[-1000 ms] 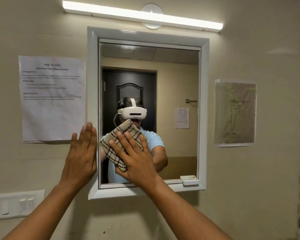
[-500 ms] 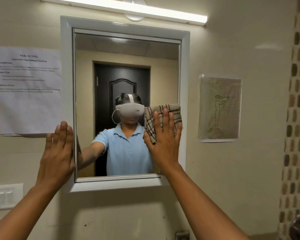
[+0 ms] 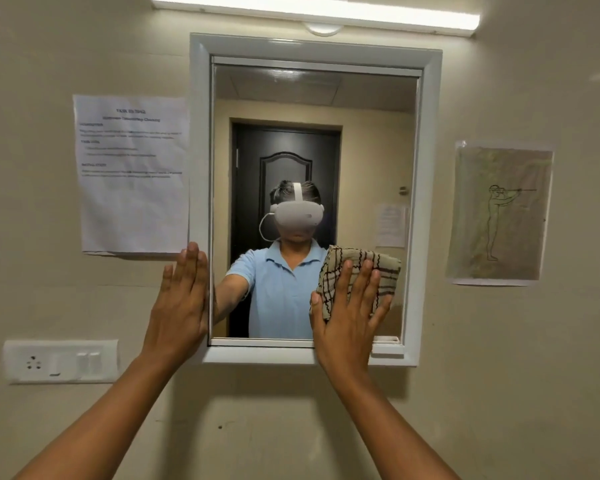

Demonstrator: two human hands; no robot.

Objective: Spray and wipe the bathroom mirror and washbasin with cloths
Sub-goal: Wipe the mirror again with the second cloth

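A wall mirror in a white frame hangs straight ahead. My right hand lies flat with fingers spread on a folded beige checked cloth, pressing it against the glass at the lower right. My left hand rests flat and open on the frame's lower left edge, holding nothing. The washbasin is out of view.
A printed sheet is taped to the wall left of the mirror, and a drawing to the right. A white socket and switch plate sits at the lower left. A tube light runs above the mirror.
My right hand has swept the cloth from the mirror's lower left across to the right side, then down to the lower right. My left hand has stayed on the frame's left edge.
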